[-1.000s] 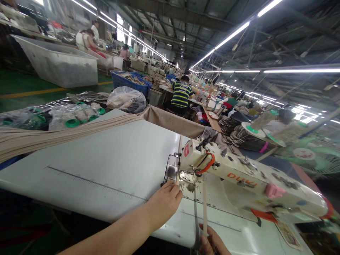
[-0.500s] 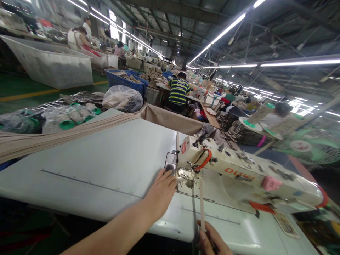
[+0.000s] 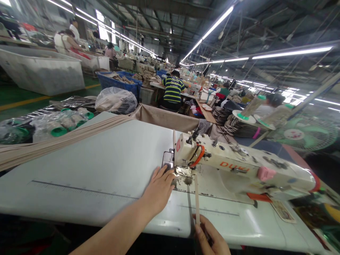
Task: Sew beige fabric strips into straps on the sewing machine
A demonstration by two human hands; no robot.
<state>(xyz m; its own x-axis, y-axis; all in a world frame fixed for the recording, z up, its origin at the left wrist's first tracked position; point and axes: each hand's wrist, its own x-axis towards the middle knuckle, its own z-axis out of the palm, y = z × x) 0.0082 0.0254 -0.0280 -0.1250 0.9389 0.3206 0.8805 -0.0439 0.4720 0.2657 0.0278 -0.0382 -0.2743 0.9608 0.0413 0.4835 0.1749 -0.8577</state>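
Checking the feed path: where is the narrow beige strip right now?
In the head view, the beige strip runs from the sewing machine needle toward the right hand.

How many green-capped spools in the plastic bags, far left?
3 clearly visible: green-capped spool nearest, one further right, one at far left. More are probably hidden in the crumpled plastic bags.

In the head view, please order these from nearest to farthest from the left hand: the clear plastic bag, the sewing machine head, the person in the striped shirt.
1. Sewing machine head: just right of the left hand, at its fingertips.
2. Clear plastic bag: beyond the table's far edge, up and to the left.
3. Person in the striped shirt: seated farther back, at another table.
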